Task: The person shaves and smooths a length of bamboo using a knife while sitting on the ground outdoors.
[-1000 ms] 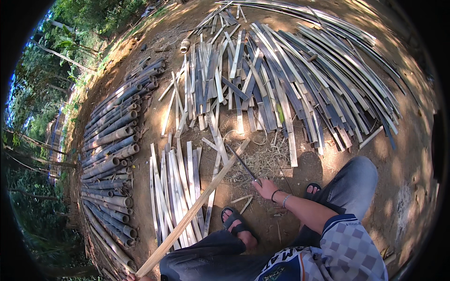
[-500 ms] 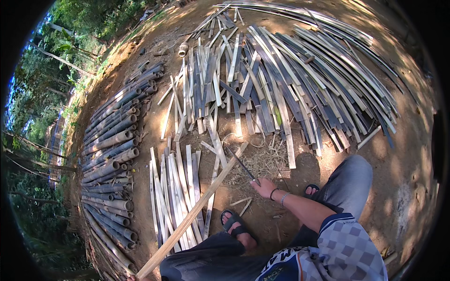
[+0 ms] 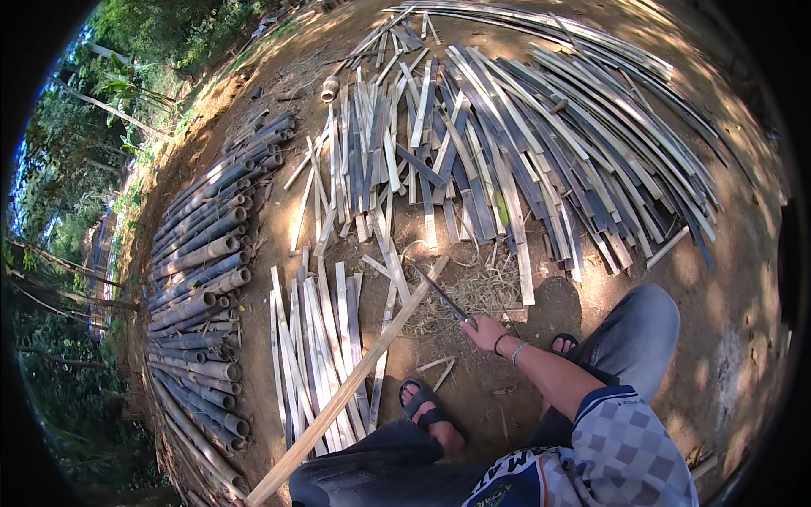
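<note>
My right hand (image 3: 486, 333) is closed round the handle of a long dark-bladed knife (image 3: 442, 295). The blade points up and left, its front part meeting a bamboo strip (image 3: 346, 388) close to that strip's far end. This pale strip slants from the lower edge, past my left knee, up to the middle of the view. Where its near end leaves the picture, my left hand does not show. Below the blade, thin curled bamboo shavings (image 3: 473, 297) cover a patch of ground.
Beside the slanted strip lies a bundle of pale split bamboo strips (image 3: 291, 355). A large spread of dark and pale strips (image 3: 541, 160) fills the far side. Whole bamboo poles (image 3: 203, 279) are stacked at the left. My sandalled foot (image 3: 429, 414) rests near the strip.
My right hand and the knife have shifted slightly right. The bit of my left hand at the lower edge has dropped out of sight. The strip has barely moved.
</note>
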The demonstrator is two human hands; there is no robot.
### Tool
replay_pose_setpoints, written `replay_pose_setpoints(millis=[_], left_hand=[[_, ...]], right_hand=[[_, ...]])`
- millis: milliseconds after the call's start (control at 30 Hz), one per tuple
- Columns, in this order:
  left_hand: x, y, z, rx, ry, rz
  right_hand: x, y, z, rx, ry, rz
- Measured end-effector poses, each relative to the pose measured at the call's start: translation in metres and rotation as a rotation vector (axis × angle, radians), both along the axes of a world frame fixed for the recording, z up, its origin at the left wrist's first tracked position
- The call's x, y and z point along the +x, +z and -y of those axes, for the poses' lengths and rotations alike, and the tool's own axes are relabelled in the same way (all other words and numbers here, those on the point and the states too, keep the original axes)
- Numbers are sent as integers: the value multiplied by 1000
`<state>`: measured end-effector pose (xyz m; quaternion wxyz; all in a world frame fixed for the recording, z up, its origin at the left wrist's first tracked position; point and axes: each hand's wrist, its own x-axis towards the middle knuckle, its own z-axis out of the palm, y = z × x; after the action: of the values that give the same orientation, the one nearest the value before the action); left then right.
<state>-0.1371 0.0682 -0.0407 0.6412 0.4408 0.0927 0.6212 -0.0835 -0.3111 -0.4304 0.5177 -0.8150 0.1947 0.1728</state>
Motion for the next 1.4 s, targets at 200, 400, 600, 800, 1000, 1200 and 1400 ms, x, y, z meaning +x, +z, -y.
replay_pose_setpoints(millis=[200, 400, 600, 800, 1000, 1200, 1400], left_hand=[[-3, 6, 7, 15, -26, 24], [-12, -7, -26, -8, -142, 2], [-24, -1, -5, -8, -107, 5], [-26, -9, -25, -70, -143, -45], [-26, -14, -28, -67, -263, 23], [-21, 3, 0, -132, -281, -7], [-19, 6, 2, -104, -492, 68]], right_hand=[[0, -3, -14, -56, 18, 38], [2, 26, -15, 17, -97, -45], [-48, 101, -86, 137, 197, 195], [-62, 99, -95, 144, 284, 292], [-31, 71, -74, 77, -22, 80], [-51, 109, -93, 200, 276, 396], [-14, 54, -64, 144, 65, 161]])
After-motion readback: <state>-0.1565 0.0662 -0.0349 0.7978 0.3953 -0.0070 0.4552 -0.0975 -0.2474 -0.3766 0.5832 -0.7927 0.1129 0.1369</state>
